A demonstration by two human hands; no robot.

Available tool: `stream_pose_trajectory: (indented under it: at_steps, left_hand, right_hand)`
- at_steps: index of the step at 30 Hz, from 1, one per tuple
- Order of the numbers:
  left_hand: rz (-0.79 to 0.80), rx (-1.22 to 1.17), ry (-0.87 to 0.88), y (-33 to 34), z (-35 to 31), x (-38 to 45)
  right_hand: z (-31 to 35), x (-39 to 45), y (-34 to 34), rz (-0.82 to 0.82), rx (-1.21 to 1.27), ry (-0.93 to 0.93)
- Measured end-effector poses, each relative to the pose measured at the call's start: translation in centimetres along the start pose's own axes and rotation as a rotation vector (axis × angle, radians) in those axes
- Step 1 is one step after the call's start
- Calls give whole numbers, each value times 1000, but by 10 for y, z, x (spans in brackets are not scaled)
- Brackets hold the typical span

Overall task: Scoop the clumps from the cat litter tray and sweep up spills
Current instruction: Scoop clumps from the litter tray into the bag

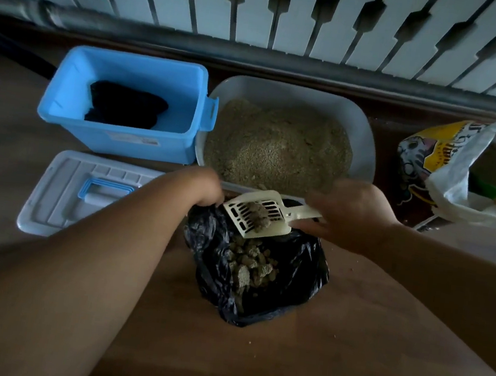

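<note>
We count one white oval plastic litter tray (367,133), filled with tan granular litter (279,148), standing on the brown floor (348,323) below a white ribbed radiator (261,7). Just to its left stands one open blue plastic storage box (116,139) with one dark cloth (126,104) lying inside, and in front of that box lies one white lid with a blue handle (63,194). To the tray's right we see one yellow printed litter bag (423,155) and one white plastic bag (465,169) overlapping it.

We see two hands. Our left hand (197,188) grips the near-left rim of one black plastic rubbish bag (298,274), its fingers curled over the edge and holding the mouth open. Our right hand (352,212) is blurred; it holds the handle of one cream slotted plastic scoop (256,216).

The scoop sits just in front of the tray's near rim, over the far part of the bag's mouth. Its long axis runs roughly left to right, with the slotted blade pointing left and slightly toward us and the handle leading right into our right hand. A few clumps (257,216), pressed together so that we cannot count them, rest on the blade. A pile of many more clumps lies inside the bag. A few scattered grains (353,258) dot the floor to the right of the bag.
</note>
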State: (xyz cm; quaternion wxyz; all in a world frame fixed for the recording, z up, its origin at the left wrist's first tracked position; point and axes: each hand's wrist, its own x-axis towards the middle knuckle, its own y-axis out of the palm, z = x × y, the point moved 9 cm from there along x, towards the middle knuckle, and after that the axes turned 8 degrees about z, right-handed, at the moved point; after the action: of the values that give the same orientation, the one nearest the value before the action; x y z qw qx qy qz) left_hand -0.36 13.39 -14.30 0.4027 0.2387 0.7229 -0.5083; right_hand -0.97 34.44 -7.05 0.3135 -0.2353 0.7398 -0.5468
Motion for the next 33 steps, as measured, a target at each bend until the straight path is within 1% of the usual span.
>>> stream_pose_trajectory:
  at_steps: [2,4,6,8,10,13,16,18,20,22,24,26,28,30,33]
  left_hand:
    - [-4,-15,-8,-1,0,-4]
    - [5,-60,-7,0,2,-5]
    - [28,-119,-9,2,5,-8]
    - [55,-155,-13,3,6,-9]
    - [81,-165,-33,4,5,-11]
    - [118,-165,-67,8,5,-10]
    - [146,-114,-83,9,8,-7]
    - [177,-119,-85,11,9,-9]
    - [249,-147,-83,18,12,-12]
    - [359,-181,-93,31,11,-15]
    - [406,-173,-90,37,6,-18]
    - [376,-118,-66,32,-2,-25]
    - [279,-53,-47,19,-7,-24]
    - [210,-77,-39,9,-10,-20]
    - [158,-161,-13,-1,-12,-11]
  right_hand:
    - [11,0,-5,-100,-106,-128]
    - [17,-2,-5,-165,-138,-201]
    - [20,-6,-11,-240,-132,-225]
    - [18,-9,-19,-302,-132,-208]
    - [17,-10,-22,-319,-144,-198]
    - [13,-10,-21,-303,-135,-161]
    - [-1,-11,-23,-307,-24,-41]
    - [-10,-12,-21,-280,42,14]
    - [-21,-12,-19,-273,80,75]
    - [-36,-11,-20,-266,113,191]
    - [-50,-7,-17,-220,110,309]
    - [-60,-3,-12,-168,79,375]
    - [-65,3,-10,-129,44,389]
    - [-69,9,-8,-89,19,370]
    - [-73,18,-3,-11,5,314]
